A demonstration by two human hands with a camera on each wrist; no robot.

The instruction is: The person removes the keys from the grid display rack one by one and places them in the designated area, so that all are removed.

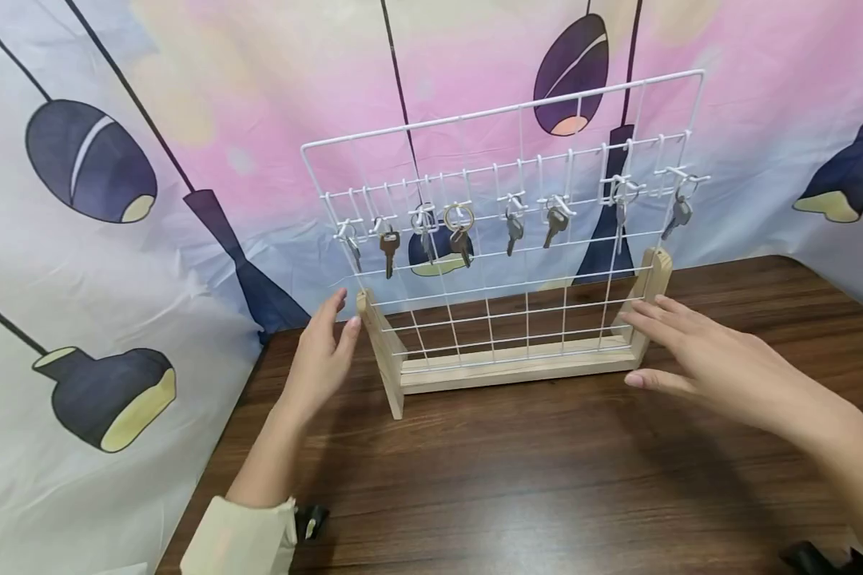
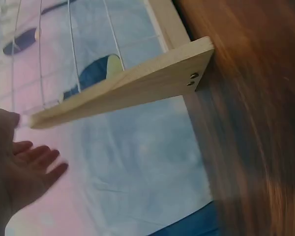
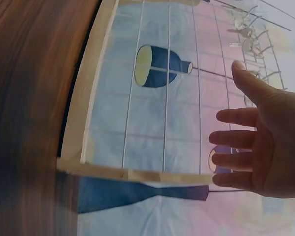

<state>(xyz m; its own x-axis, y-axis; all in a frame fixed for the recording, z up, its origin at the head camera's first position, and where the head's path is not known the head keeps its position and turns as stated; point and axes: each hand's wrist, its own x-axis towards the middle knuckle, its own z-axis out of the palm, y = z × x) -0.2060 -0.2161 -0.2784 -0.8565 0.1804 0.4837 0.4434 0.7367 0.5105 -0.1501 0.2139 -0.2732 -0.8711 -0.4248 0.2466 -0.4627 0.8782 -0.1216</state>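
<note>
At left, the wire rack [image 1: 518, 369] could be knocked by the left hand [image 1: 318, 351], loosely spread and gripping nothing, and keys [image 1: 557, 222] shaken loose at upper centre; mid-frame, it is stood on the surface [image 1: 518, 463]; at right, the right hand [image 1: 719, 359] is spread, empty; contact cannot be told for either.

A cloth-screened indoor spot is seen, its surfaces closed off by printed cloth [image 1: 244, 88] hung behind and at both sides of a dark wood-grain counter [image 1: 518, 463]. Dark pendant lamps [image 1: 91, 160] are drawn across the creased fabric's pink, blue and cream washes. Light is reflected in the counter. Whether a home or a workplace is screened off cannot be told.
</note>
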